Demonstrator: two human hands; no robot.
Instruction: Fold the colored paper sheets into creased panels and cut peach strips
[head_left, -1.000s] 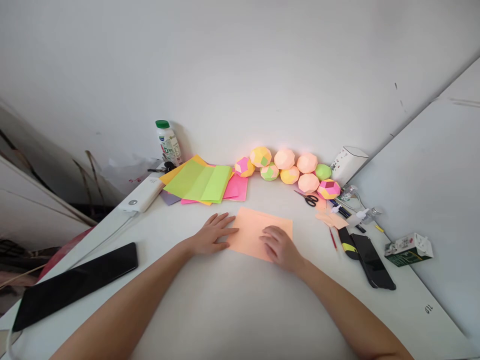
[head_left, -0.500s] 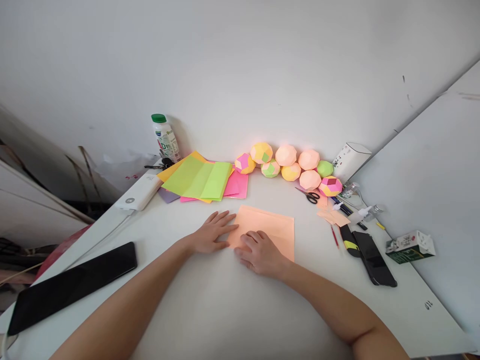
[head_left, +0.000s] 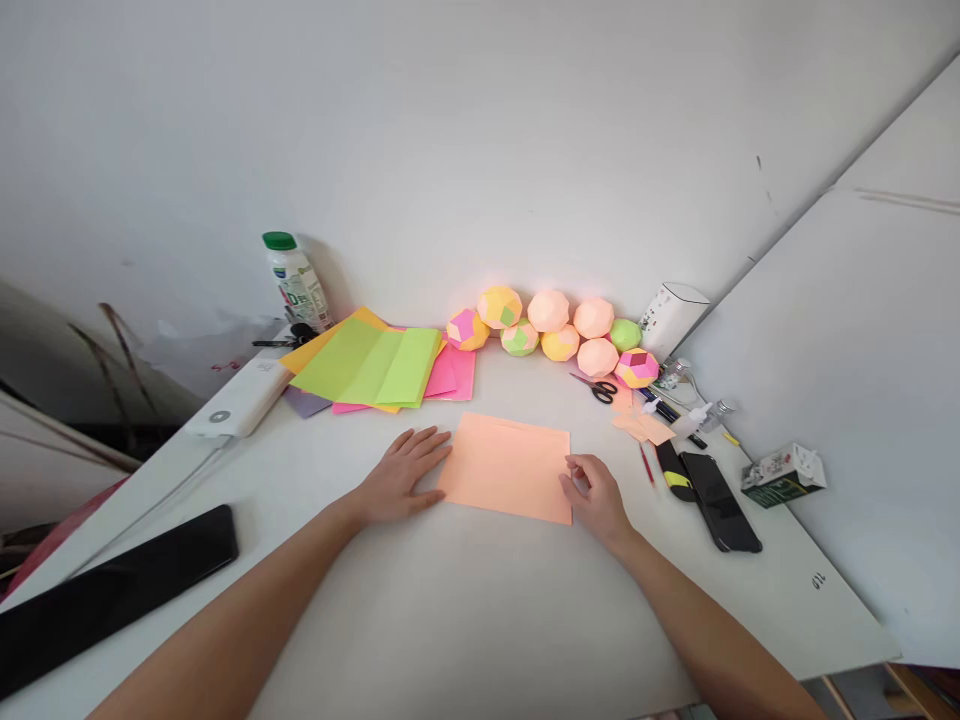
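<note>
A peach sheet of paper (head_left: 506,468) lies flat on the white table (head_left: 450,610) in front of me. Along its top edge a second edge shows, so it looks doubled over. My left hand (head_left: 401,475) rests flat, palm down, with spread fingers touching the sheet's left edge. At the right edge is my right hand (head_left: 596,497), its thumb and forefinger a little apart and its other fingers curled. The fingertips touch or nearly touch the paper there; no firm grip on it shows.
Coloured paper sheets (head_left: 367,365) lie behind on the left, beside a bottle (head_left: 296,285) and a power bank (head_left: 244,395). Faceted paper balls (head_left: 549,312) line the wall. To the right are scissors (head_left: 600,388), paper scraps (head_left: 645,428), a cutter (head_left: 677,480) and a phone (head_left: 720,500).
My right hand has moved off the middle of the peach paper to its right edge. My left hand stays at the left edge. The camera view has shifted slightly to the right.
</note>
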